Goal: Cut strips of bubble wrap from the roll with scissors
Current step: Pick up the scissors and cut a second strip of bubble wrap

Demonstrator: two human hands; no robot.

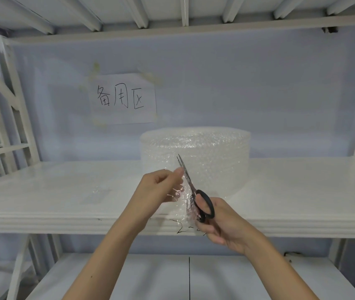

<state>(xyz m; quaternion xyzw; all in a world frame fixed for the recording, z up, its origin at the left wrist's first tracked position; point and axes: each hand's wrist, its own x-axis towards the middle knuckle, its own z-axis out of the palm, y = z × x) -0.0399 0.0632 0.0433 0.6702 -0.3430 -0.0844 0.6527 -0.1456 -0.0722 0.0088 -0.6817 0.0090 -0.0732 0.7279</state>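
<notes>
Mid-cut: scissors (190, 187) gripped in right hand (222, 224), slicing the bubble wrap (182, 204) pinched by left hand (161, 187), roll (204, 156) just beyond; strip apparently not yet free.

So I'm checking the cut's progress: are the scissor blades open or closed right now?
Closed, or nearly: the scissors show as one narrow strip tapering to a single tip, against the bubble wrap pinched by the left hand.
</notes>
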